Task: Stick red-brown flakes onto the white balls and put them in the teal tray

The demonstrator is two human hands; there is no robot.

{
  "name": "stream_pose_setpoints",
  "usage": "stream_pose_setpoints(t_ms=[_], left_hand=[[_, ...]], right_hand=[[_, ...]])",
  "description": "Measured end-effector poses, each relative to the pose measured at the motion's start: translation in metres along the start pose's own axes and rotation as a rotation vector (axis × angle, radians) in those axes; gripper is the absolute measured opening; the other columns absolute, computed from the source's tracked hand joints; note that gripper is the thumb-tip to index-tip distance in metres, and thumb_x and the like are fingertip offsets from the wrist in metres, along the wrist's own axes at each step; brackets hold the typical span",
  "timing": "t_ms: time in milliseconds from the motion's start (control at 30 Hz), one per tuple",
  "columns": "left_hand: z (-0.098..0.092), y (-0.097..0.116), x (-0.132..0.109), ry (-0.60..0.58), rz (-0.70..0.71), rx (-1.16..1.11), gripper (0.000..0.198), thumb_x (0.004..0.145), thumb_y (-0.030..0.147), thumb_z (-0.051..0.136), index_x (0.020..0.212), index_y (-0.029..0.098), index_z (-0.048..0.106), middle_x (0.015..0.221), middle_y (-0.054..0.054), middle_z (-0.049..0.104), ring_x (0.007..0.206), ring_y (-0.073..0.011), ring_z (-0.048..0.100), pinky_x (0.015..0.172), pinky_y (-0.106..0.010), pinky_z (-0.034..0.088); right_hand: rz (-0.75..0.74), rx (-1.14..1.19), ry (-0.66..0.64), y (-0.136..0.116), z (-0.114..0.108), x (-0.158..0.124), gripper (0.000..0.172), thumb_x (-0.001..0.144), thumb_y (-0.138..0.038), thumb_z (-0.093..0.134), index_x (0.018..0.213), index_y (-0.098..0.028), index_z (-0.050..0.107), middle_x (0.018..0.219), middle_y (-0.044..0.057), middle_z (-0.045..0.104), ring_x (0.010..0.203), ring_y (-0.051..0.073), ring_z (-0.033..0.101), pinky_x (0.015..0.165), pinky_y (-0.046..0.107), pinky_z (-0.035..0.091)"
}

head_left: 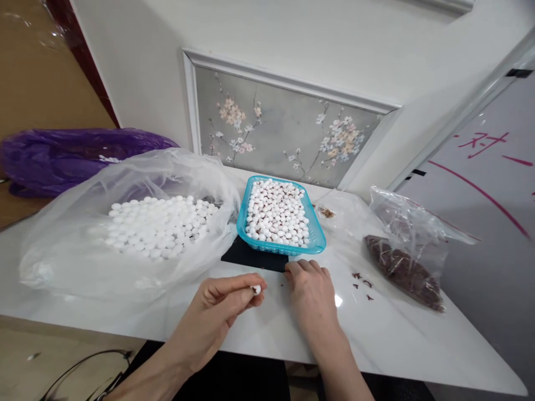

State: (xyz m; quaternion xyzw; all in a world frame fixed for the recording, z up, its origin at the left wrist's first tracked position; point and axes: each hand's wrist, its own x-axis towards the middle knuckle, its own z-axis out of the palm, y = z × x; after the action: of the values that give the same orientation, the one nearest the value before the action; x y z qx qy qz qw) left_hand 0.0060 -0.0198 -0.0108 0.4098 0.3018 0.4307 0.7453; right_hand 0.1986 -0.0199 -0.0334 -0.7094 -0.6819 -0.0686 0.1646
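A white glossy surface [259, 340] carries everything here, set against a wall with a flowered panel [284, 133]. On its left side lies a big clear plastic bag [83, 245], open and slumped, with a heap of white round beads [159, 225] inside it; behind that bag sits a purple bag [62, 159]. Near the middle stands a turquoise basket [320, 242] full of white beads marked with brown, resting on a flat black slab [251, 257]. To the right lies a smaller clear bag [412, 245] holding a dark brown mass, with a few brown crumbs [361, 284] scattered on the surface beside it. The left hand [221, 312] hovers in front of the basket, its fingers [244, 296] curled in and pinched around a single white bead [256, 289] at the tips. The right hand [311, 295] lies palm down just beside it, fingers bent with the tips touching the edge of the black slab; it is not seen to hold anything.
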Motion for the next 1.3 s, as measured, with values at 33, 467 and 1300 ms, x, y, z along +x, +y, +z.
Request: stream_pose_setpoints(t_ms=[33, 467, 1300], left_hand=[[0.000, 0.000, -0.001, -0.025, 0.026, 0.012, 0.015, 0.080, 0.023, 0.068, 0.091, 0.026, 0.078, 0.098, -0.003, 0.074, 0.091, -0.0162, 0.061, 0.087, -0.024, 0.048], [0.005, 0.003, -0.006, -0.080, 0.242, 0.234, 0.022, 0.077, 0.013, 0.070, 0.088, 0.031, 0.077, 0.097, -0.001, 0.074, 0.091, -0.0154, 0.063, 0.080, -0.021, 0.049], [0.039, 0.035, 0.023, 0.122, 0.435, 0.500, 0.020, 0.073, 0.018, 0.073, 0.091, 0.026, 0.076, 0.090, 0.001, 0.075, 0.080, -0.0173, 0.068, 0.073, -0.023, 0.056]], right_hand=[[-0.001, 0.001, 0.000, 0.000, 0.000, 0.000, 0.020, 0.081, -0.004, 0.056, 0.071, -0.019, 0.065, 0.070, 0.005, 0.065, 0.070, 0.022, 0.054, 0.062, 0.031, 0.027], [-0.030, 0.130, 0.186, 0.000, -0.003, -0.016, 0.023, 0.079, 0.001, 0.048, 0.078, -0.019, 0.061, 0.073, 0.002, 0.061, 0.070, 0.019, 0.048, 0.065, 0.029, 0.032], [-0.016, 0.534, 0.414, -0.026, -0.010, -0.054, 0.020, 0.091, -0.013, 0.046, 0.091, -0.021, 0.065, 0.095, 0.007, 0.060, 0.087, 0.014, 0.064, 0.074, 0.021, 0.053]])
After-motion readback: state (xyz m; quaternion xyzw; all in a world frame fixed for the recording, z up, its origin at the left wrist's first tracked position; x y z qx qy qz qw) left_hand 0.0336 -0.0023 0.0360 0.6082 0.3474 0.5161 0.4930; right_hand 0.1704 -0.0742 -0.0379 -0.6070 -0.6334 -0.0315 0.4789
